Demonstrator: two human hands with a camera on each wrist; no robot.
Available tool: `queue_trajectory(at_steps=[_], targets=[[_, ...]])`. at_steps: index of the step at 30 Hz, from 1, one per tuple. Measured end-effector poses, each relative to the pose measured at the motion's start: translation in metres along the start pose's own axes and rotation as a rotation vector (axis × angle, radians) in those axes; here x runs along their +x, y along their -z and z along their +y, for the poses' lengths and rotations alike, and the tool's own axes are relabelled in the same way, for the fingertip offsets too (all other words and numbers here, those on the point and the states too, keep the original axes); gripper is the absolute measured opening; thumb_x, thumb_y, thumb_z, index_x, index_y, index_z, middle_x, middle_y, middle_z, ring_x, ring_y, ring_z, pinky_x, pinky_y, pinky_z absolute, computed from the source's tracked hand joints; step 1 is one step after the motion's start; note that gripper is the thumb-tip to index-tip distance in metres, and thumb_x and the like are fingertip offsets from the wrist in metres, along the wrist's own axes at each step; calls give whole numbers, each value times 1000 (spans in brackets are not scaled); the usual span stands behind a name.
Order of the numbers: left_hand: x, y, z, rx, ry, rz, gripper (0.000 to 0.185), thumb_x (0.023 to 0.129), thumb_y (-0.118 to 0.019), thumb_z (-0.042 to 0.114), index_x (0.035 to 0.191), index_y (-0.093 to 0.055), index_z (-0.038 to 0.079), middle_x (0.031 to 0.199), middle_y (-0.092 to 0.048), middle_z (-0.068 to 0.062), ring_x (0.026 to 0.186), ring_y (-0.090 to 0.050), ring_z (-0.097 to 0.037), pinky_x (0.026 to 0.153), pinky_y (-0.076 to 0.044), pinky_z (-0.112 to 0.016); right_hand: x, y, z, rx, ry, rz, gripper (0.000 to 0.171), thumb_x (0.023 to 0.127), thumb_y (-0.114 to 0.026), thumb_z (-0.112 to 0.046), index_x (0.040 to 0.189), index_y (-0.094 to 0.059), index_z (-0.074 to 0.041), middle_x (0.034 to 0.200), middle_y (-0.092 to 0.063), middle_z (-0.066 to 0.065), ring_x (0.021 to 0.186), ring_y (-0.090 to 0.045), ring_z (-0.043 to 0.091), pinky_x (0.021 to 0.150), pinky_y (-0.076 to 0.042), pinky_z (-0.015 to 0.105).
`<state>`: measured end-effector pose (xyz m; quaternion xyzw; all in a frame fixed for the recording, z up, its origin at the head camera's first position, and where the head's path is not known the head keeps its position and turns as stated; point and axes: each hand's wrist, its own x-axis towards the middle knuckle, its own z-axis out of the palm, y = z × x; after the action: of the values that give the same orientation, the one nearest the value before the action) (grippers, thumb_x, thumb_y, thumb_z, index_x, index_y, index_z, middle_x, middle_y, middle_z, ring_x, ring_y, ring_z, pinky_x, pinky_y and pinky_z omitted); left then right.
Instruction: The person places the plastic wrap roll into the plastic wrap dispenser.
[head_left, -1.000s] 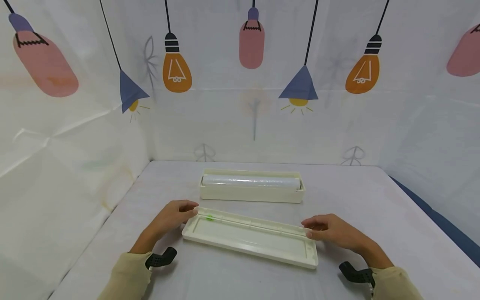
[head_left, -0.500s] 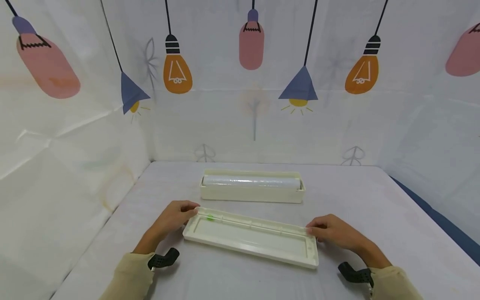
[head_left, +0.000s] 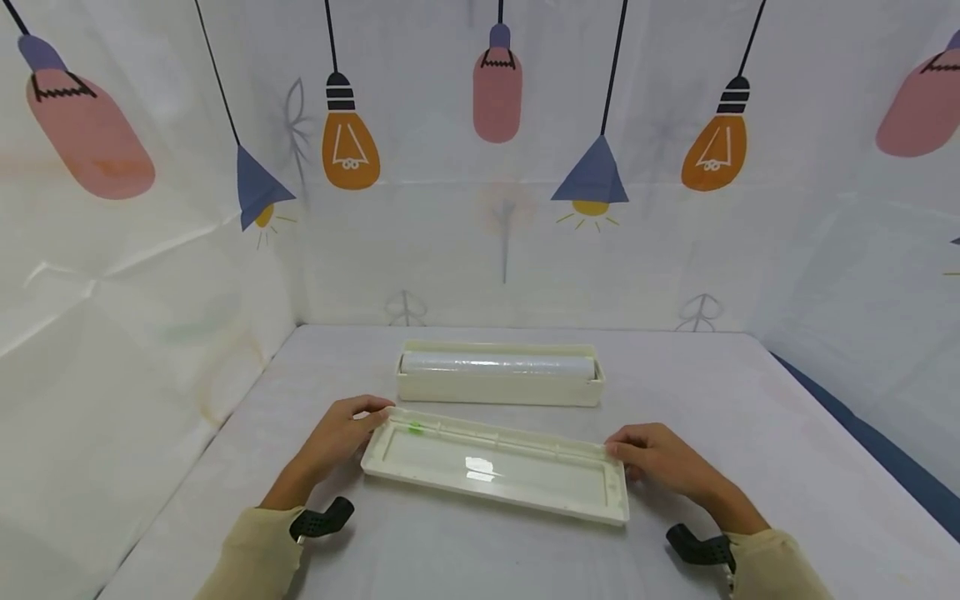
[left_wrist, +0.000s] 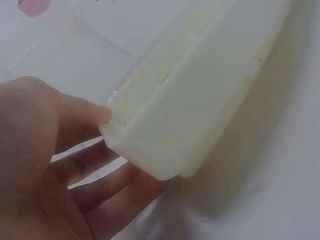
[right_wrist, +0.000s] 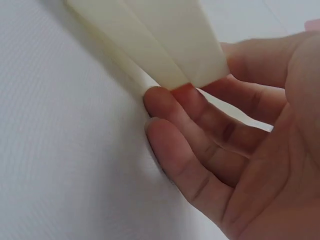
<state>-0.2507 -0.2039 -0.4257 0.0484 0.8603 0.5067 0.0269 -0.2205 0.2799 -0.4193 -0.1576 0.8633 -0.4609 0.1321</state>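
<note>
A long cream plastic lid (head_left: 495,467) with a clear window and a small green mark is tilted up off the table, its ribbed inner side toward me in the head view. My left hand (head_left: 341,435) pinches its far left corner, thumb on the rim and fingers beneath, as the left wrist view of the lid (left_wrist: 200,90) shows. At the far right corner, my right hand (head_left: 663,458) grips the lid (right_wrist: 165,40) between thumb and fingers. Behind it stands a matching open box (head_left: 498,392) with a roll of clear plastic wrap (head_left: 495,364) lying inside.
The white-covered table (head_left: 450,550) meets a white sheet wall (head_left: 435,242) printed with lamps and bulbs at the back. Another sheet (head_left: 112,375) rises along the left edge. A dark blue strip (head_left: 862,425) runs beside the right edge.
My right hand has closed on the lid's right corner. Both hands have raised the lid slightly, and light now glints on its window. The box with the roll stays in place.
</note>
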Motion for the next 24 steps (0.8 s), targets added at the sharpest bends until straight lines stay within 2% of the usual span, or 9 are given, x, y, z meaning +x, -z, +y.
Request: queue_trajectory(at_steps=[4,7,10,13,15,18,20,24], targets=[[2,0,0,-33,-8,17,29,102,-60,22,125,-68,6,129,-63,-11,115,-58,-25,87,-54,-37,1,-1,-2,47,-22,63,34,102,-61,-29,115,-69,1,98,-69,10,77,-63,23,63,-54,33],[3,0,-1,-87,11,27,31,102,-61,23,127,-67,4,131,-61,-13,116,-59,-27,87,-57,-39,2,-4,-2,71,-58,138,39,101,-63,-32,119,-68,2,105,-69,11,81,-64,24,64,-55,35],[5,0,-1,-153,21,45,32,101,-62,21,128,-65,3,132,-60,-15,115,-60,-28,83,-59,-40,6,-8,-3,142,-107,233,51,98,-64,-41,126,-65,1,120,-67,12,97,-65,23,73,-57,35],[3,1,-1,-193,16,68,33,101,-63,20,129,-64,2,134,-58,-15,114,-59,-28,79,-59,-38,9,-13,-4,259,-159,295,64,96,-64,-49,132,-59,3,135,-59,17,116,-60,26,87,-56,35],[1,1,-1,-212,16,85,34,100,-64,20,129,-65,2,136,-58,-15,114,-59,-28,78,-60,-36,9,-16,-5,330,-191,290,74,96,-63,-52,139,-51,8,143,-52,22,126,-55,31,94,-54,38],[-2,-1,-1,-230,19,103,34,100,-65,20,129,-65,2,137,-57,-15,115,-60,-27,77,-60,-34,8,-19,-5,402,-237,258,87,96,-58,-57,144,-41,14,148,-46,26,130,-52,34,99,-51,40],[-3,-3,1,-234,5,121,33,100,-66,20,128,-66,3,136,-58,-14,116,-61,-28,77,-60,-32,8,-19,-6,408,-256,230,92,97,-53,-62,146,-37,14,147,-46,27,127,-54,34,97,-52,42],[-1,-5,6,-243,-60,150,36,99,-67,24,128,-66,3,134,-60,-14,116,-62,-28,78,-59,-31,7,-15,-7,384,-268,208,94,96,-44,-70,147,-39,9,137,-55,26,114,-62,31,86,-57,44]])
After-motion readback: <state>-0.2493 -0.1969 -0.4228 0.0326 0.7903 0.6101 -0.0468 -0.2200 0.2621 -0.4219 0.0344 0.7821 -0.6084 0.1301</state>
